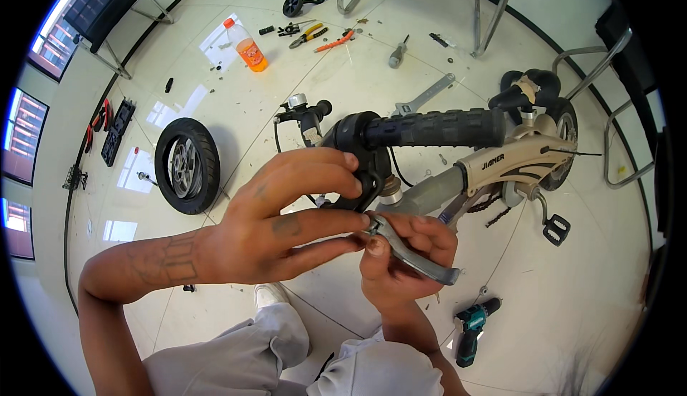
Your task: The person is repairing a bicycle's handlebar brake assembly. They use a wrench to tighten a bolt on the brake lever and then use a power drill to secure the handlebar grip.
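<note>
A grey metal brake lever (pixel 411 254) lies in my right hand (pixel 401 274), its fingers and thumb closed round it. The lever's inner end meets the lower part of a black brake lever bracket (pixel 371 181) on the handlebar. My left hand (pixel 286 213) comes in from the left, fingers closed against that bracket. Its lower fingertips touch the end of the lever, and whatever small part sits between them is hidden. Just above both hands, a black ribbed handlebar grip (pixel 433 129) sticks out to the right. The beige bicycle frame (pixel 515 160) stretches away behind it.
A loose wheel (pixel 187 167) stands at left. An orange drink bottle (pixel 247 46), pliers (pixel 308 36), a screwdriver (pixel 398 54) and an adjustable wrench (pixel 428 94) are on the far floor. A teal cordless drill (pixel 472 331) rests at lower right. Chairs line the edges.
</note>
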The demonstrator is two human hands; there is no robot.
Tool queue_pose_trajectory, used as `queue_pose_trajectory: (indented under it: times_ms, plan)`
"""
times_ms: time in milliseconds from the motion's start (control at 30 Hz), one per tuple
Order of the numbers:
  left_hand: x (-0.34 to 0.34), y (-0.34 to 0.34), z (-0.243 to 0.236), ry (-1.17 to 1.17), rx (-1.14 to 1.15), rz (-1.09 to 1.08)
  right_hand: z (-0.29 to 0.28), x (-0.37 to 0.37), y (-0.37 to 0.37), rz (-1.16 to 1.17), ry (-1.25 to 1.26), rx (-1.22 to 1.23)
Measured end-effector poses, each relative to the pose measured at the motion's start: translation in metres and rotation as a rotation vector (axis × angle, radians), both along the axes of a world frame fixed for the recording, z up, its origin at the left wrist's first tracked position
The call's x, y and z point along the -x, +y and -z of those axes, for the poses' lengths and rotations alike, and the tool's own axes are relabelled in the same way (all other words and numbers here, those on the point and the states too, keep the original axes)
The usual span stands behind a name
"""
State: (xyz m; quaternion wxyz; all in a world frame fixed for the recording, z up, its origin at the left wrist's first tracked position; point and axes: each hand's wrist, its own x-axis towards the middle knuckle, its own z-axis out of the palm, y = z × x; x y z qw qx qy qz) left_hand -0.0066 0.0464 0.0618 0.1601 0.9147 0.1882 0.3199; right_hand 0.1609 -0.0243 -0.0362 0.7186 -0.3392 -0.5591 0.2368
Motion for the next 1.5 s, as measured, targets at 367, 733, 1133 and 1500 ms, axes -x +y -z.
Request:
queue_pose_trajectory:
  times_ms: [367, 733, 1133, 1500]
  plan:
    - [0.003, 0.002, 0.003, -0.096, -0.012, 0.013, 0.004, 0.0, 0.004, 0.06, -0.129, -0.129]
    - [0.003, 0.005, 0.002, -0.014, -0.157, 0.068, -0.02, -0.016, -0.006, -0.038, -0.217, 0.086]
    - [0.002, 0.002, 0.002, 0.011, -0.185, 0.051, -0.023, -0.016, -0.002, 0.045, -0.301, 0.005]
    - [0.003, 0.004, -0.003, -0.051, -0.103, 0.04, -0.02, -0.022, 0.012, 0.148, -0.431, -0.254]
